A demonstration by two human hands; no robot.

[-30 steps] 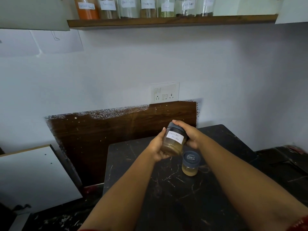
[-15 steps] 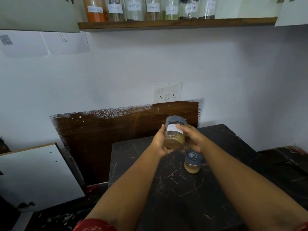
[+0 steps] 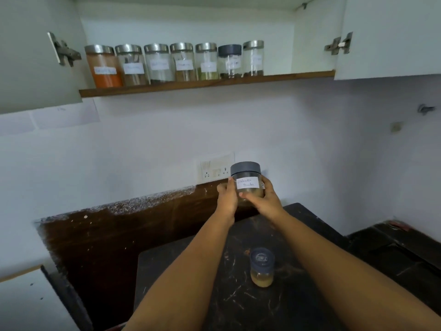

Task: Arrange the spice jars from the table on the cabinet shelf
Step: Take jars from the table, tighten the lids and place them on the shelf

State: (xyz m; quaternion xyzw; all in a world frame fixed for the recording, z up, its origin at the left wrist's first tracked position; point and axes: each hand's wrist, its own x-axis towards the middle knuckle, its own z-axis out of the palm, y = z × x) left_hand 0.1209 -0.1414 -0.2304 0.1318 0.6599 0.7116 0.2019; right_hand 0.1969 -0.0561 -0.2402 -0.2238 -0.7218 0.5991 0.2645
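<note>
A glass spice jar point(image 3: 247, 179) with a grey lid and a white handwritten label is held upright in the air, in front of the wall socket. My left hand point(image 3: 226, 197) grips its left side and my right hand point(image 3: 263, 199) grips its right side and bottom. A smaller jar point(image 3: 262, 267) with a dark lid and pale powder stands on the black table point(image 3: 238, 306). Several labelled jars point(image 3: 176, 62) stand in a row on the wooden cabinet shelf point(image 3: 205, 83) above; free shelf shows to their right.
Both white cabinet doors hang open, the left door point(image 3: 35, 56) and the right door point(image 3: 393, 37), with metal hinges. A wall socket plate point(image 3: 212, 169) sits behind the held jar. A brown wooden board point(image 3: 119, 235) leans against the wall. A white panel point(image 3: 21, 304) lies at lower left.
Both hands have lifted the labelled jar up from above the table to socket height. The view has tilted up, showing the whole shelf and open cabinet.
</note>
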